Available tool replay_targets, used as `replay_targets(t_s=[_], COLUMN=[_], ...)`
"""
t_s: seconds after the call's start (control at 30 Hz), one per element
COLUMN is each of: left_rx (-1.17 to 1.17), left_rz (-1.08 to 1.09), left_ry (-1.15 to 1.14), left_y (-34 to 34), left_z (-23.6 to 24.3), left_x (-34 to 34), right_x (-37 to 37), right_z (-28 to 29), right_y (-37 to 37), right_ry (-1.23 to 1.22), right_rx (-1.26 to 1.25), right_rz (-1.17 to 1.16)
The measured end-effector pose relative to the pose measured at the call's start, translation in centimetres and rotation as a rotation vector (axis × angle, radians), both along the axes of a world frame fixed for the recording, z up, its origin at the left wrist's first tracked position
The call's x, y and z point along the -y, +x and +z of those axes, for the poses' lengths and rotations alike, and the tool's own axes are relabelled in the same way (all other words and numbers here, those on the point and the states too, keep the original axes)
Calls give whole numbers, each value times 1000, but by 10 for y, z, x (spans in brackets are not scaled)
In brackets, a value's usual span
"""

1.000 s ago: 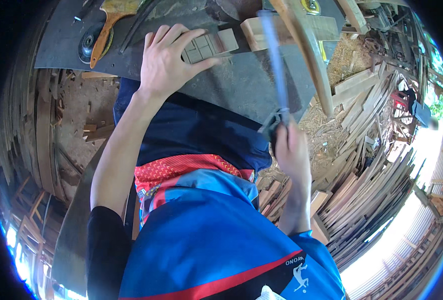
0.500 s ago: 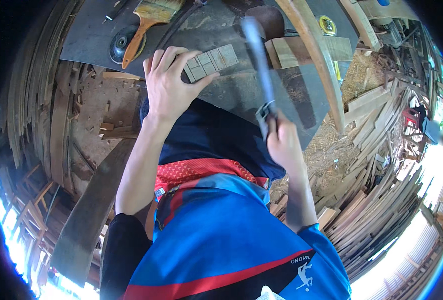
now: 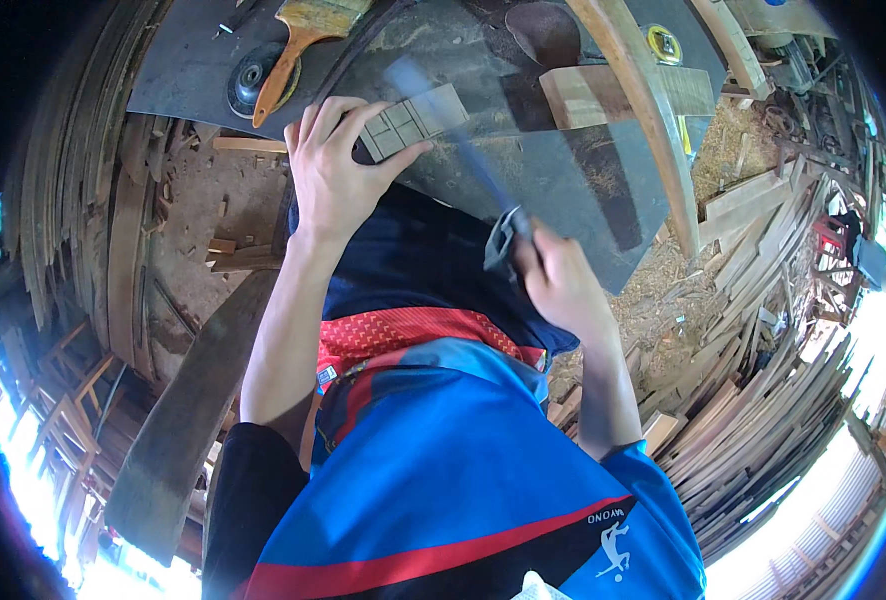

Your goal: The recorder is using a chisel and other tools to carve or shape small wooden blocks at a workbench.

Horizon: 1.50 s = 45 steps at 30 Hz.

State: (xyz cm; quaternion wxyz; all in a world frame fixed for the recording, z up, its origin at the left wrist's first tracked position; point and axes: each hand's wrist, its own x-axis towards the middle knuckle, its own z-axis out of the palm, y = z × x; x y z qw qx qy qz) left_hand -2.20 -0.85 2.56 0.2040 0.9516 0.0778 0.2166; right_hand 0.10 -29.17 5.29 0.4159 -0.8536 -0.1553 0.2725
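Your left hand grasps, between thumb and fingers, the left end of the grooved wooden block, which is at the near edge of the dark bench top. Further right, the blurred blade-like tool crosses over the block, touching or not I cannot tell, and your right hand is closed around its near end. This seems a working stroke, so the next move calls for a steady left hold, well away from the blade.

The long grey tool is appearing blurred; the left hand is partly covering the grooved grey-brown wooden block.
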Motion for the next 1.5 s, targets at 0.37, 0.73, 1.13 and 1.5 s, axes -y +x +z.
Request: replay_targets(t_s=[0.37, 0.73, 1.13, 1.5], left_rx=[-6, 39, 10, 12], left_rz=[10, 10, 47, 29], left_ry=[-58, -44, -47, -67], left_y=[-4, -3, -6, -5], left_z=[-5, -13, -7, -11], left_x=[0, 0, 3, 4], right_x=[-2, -6, -15, -29], right_z=[6, -2, 6, 10], right_y=[3, 0, 7, 11], right_ry=[3, -62, -65, -68], right_rx=[-4, 152, 27, 20], right_rz=[2, 19, 109, 143])
